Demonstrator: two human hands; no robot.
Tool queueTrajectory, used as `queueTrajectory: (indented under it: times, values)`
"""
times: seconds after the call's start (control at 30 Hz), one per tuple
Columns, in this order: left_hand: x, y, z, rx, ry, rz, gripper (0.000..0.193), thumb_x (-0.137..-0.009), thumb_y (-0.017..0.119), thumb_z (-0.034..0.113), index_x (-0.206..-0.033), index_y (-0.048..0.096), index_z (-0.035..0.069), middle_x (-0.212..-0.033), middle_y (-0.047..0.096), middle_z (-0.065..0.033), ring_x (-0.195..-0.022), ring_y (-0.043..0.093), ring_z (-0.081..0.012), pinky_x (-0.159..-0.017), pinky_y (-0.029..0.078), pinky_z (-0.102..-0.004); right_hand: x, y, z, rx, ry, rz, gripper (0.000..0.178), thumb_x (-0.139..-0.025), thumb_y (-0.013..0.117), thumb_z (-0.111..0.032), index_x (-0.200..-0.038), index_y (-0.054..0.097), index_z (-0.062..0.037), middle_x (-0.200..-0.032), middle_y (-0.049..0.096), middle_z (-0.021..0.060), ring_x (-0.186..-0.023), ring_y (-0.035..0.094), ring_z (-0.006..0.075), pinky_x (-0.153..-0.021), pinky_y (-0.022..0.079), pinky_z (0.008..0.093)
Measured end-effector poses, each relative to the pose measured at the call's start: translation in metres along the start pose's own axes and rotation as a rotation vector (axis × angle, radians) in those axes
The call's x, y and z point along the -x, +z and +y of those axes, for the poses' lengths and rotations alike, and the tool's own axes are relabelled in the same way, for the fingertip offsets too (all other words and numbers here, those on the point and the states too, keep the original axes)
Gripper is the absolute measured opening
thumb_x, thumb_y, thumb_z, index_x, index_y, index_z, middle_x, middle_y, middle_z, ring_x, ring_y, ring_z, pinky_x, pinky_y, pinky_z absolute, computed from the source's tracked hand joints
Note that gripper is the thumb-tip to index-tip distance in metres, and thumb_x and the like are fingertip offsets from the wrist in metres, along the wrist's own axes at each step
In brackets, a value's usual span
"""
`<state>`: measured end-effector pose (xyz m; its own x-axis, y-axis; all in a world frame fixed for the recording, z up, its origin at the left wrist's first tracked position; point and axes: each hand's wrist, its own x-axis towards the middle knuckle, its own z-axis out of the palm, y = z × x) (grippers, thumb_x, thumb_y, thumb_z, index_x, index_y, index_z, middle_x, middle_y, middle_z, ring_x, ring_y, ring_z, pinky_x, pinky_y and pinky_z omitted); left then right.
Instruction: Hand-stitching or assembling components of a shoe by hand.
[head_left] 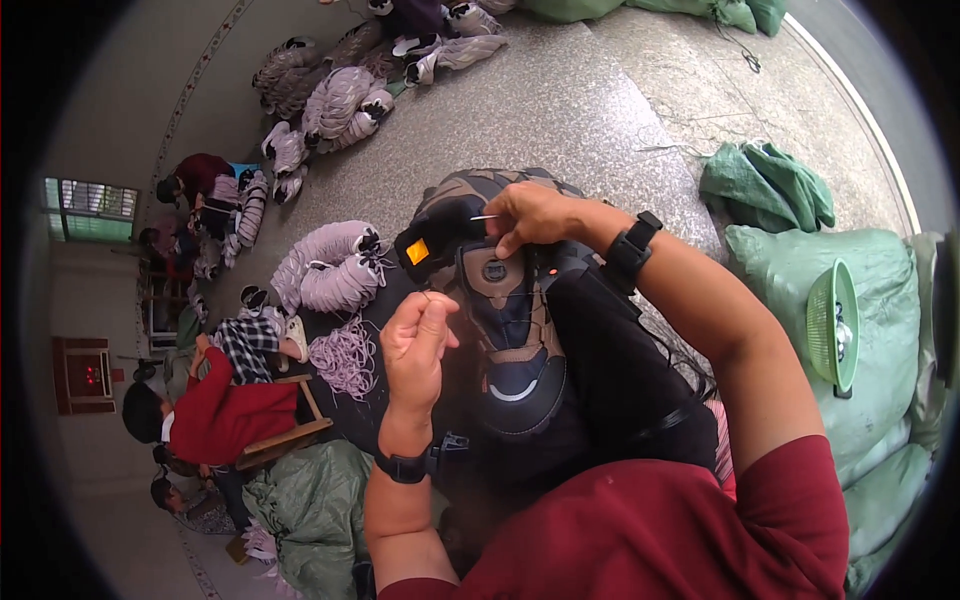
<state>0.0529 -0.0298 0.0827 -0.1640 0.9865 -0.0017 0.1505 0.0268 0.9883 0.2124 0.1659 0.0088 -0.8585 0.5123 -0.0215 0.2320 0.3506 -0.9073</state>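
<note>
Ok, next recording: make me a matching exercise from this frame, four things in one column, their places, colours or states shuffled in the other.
Things
1. left hand
2. right hand
3. shoe upper
4. slotted plastic basket

Descriptions
A. light green, against a stuffed green sack
B. raised, thumb and forefinger pinched together
C. navy and brown, with a pale curved stripe across its toe
D. holding a thin, pale rod

Right pairs: 1-B; 2-D; 3-C; 4-A
</note>
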Motion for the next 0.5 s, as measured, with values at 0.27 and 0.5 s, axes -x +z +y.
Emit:
queueTrajectory:
  times: [0.27, 0.5]
  values:
    - [0.009, 0.014, 0.014, -0.226, 0.123, -0.004, 0.019, -0.096, 0.053, 0.016, -0.086, 0.062, 0.002, -0.074, 0.058, 0.0028, -0.058, 0.044, -0.0017, -0.052, 0.034, -0.0164, 0.063, 0.033, 0.018, -0.052, -0.009, 0.532, 0.028, -0.083, 0.065, -0.031, -0.094, 0.066, -0.0056, -0.086, 0.067, 0.0129, -0.083, 0.065, 0.0307, -0.072, 0.049, 0.0402]
    - [0.009, 0.019, 0.018, -0.172, 0.028, -0.050, 0.019, -0.095, 0.053, 0.014, -0.087, 0.064, 0.001, -0.074, 0.058, 0.0008, -0.064, 0.051, -0.0047, -0.056, 0.039, -0.0191, 0.132, 0.057, -0.004, -0.035, 0.196, 0.147, 0.024, -0.089, 0.058, -0.028, -0.095, 0.066, -0.0063, -0.080, 0.066, 0.0141, -0.081, 0.065, 0.0313, -0.070, 0.050, 0.0398]
